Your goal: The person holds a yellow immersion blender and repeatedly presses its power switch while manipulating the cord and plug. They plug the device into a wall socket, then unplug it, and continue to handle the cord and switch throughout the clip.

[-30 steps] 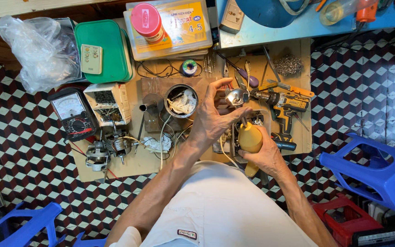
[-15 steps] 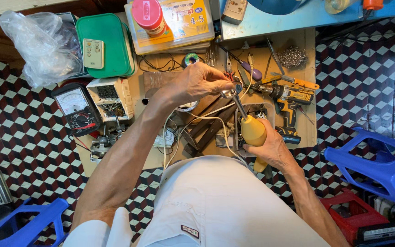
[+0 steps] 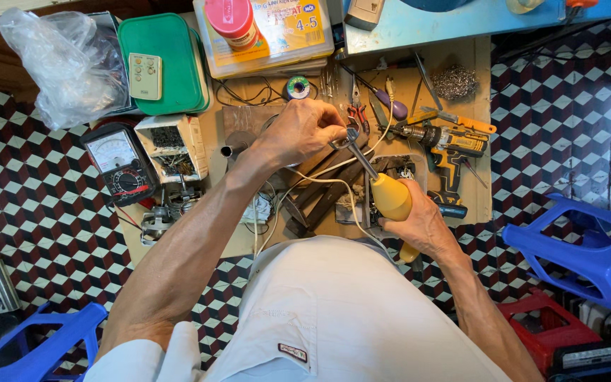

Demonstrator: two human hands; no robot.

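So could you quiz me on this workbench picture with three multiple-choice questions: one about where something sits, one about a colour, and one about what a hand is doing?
1. Where is the analog meter?
A. at the left edge of the board, beside the person's left forearm
B. on the blue stool
C. under the cordless drill

2. What colour is the handle of the soldering iron?
A. green
B. yellow
C. black

3. What is the left hand doing?
A. resting flat on the floor
B. lifting the plastic bag
C. pinching a small metal part at the iron's tip

Answers:
1 A, the meter lies at the board's left edge, next to the open box of parts.
2 B, the handle gripped by the right hand is yellow.
3 C, its fingers close on the part where the iron's tip meets it.
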